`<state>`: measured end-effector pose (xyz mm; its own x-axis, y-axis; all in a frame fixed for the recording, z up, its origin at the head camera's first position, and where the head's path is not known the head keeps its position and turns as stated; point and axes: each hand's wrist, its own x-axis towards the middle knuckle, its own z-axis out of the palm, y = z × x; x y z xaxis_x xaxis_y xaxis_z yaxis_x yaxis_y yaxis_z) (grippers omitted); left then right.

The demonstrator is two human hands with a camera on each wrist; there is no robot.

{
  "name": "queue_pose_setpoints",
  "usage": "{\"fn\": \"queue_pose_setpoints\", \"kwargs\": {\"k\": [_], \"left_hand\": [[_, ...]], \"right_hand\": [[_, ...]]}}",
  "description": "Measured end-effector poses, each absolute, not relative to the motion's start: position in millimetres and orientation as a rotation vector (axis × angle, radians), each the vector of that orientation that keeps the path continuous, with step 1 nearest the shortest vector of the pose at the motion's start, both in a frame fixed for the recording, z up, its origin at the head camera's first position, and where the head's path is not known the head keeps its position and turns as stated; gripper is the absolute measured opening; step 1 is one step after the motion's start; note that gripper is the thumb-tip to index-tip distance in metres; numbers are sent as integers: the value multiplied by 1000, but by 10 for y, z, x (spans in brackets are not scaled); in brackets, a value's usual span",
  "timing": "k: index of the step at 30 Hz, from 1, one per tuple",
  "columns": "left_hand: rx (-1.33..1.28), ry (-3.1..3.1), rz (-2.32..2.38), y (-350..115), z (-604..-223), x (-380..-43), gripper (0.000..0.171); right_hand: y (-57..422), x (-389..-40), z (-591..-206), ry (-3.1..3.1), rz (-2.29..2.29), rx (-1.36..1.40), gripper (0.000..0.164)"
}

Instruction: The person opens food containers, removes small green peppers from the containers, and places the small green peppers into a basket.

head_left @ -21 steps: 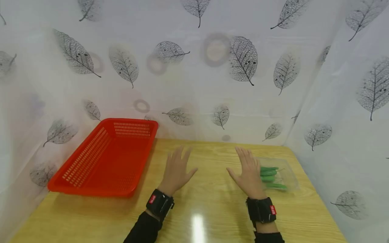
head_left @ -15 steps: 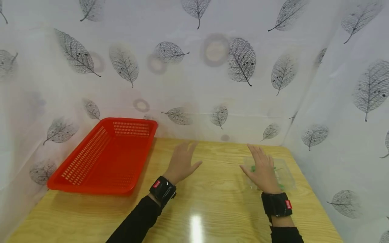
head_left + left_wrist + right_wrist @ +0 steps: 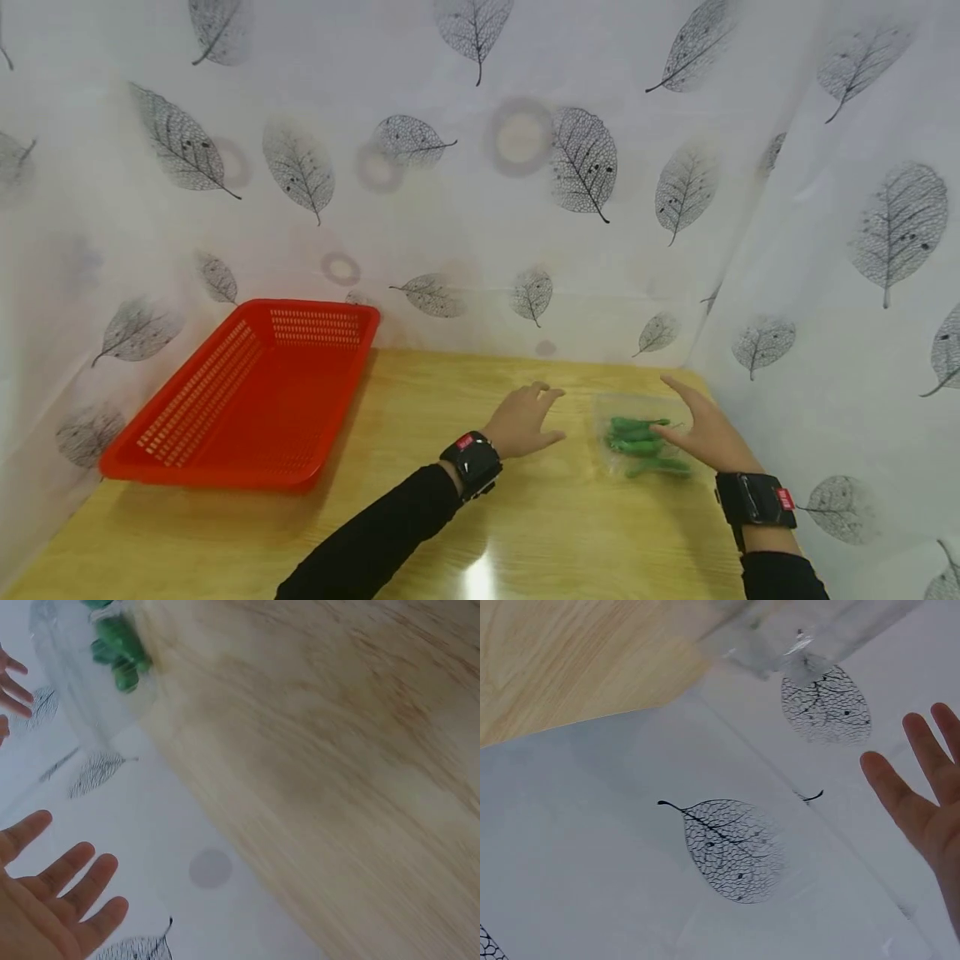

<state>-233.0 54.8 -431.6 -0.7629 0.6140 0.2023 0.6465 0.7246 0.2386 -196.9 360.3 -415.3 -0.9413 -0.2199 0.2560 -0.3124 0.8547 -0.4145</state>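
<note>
Several green peppers (image 3: 637,447) lie in a clear plastic container (image 3: 606,408) on the right half of the table. In the left wrist view the peppers (image 3: 120,649) show through the container's wall (image 3: 71,682). My left hand (image 3: 521,422) hovers left of the container, fingers loosely bent and apart from it. At the container's right side is my right hand (image 3: 708,431), its thumb overlapping the peppers in the head view; whether it touches is unclear. In the right wrist view the spread fingers of the right hand (image 3: 930,802) hold nothing, below the container (image 3: 817,637).
A red plastic basket (image 3: 270,408) with slotted walls stands at the left of the wooden table (image 3: 555,533). White sheeting (image 3: 450,208) printed with leaves hangs behind the table and along both sides.
Both hands have moved right, the left toward the container's near left and the right past the peppers to its right side. The view has shifted slightly; the peppers are less covered.
</note>
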Motion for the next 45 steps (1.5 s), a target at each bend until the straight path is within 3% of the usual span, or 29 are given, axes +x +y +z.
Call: {"fn": "queue_pose_setpoints", "kwargs": {"k": [11, 19, 45], "left_hand": [[-1383, -2787, -429, 1051, -4533, -2162, 69], [-1366, -2783, -440, 1108, -4584, -2117, 52], [-1174, -2882, -657, -111, -4485, -2279, 40]], "right_hand": [[3874, -1839, -4402, -3016, 735, 410, 82], [3868, -1783, -4475, -3036, 714, 392, 73], [2787, -1974, -4509, -2846, 607, 739, 62]]}}
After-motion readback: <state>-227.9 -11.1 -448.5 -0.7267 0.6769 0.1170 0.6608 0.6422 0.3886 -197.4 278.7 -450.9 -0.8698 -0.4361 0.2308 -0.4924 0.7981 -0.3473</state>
